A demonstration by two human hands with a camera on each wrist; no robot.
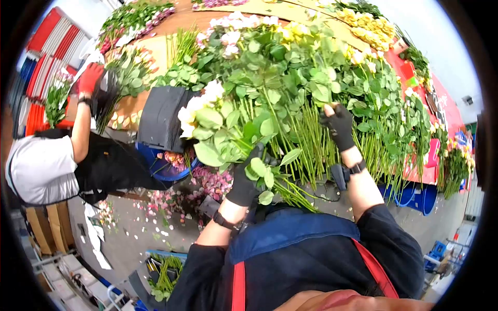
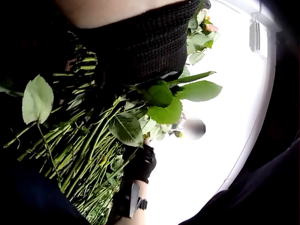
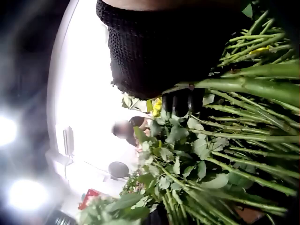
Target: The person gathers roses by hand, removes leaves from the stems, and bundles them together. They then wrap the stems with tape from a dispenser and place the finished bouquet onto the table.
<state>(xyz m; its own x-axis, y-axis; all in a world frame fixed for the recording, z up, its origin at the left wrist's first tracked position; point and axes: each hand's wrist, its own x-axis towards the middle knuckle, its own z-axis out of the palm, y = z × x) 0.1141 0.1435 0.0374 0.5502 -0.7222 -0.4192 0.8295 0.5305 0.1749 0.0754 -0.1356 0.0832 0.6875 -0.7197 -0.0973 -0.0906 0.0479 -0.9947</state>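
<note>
In the head view my left hand (image 1: 245, 181), in a black glove, grips a bunch of cream-white roses (image 1: 199, 110) by the stems. The blooms point up and left, and the cut stems (image 1: 293, 194) stick out to the lower right. My gloved right hand (image 1: 340, 127) is over the pile of rose stems (image 1: 306, 137), its thumb tip bare. A thick green stem (image 3: 253, 85) runs into this hand in the right wrist view, with dark fingertips (image 3: 180, 104) curled below it. Leaves (image 2: 164, 101) cover the left fingers in the left wrist view.
A heap of leafy roses (image 1: 280, 67) covers the table ahead. To the left are a dark grey bin (image 1: 165, 116), a blue tub (image 1: 155, 166) with petals, and another person (image 1: 46, 168) with a red glove. Pink petals (image 1: 212, 181) litter the floor. Blue buckets (image 1: 415, 197) stand at right.
</note>
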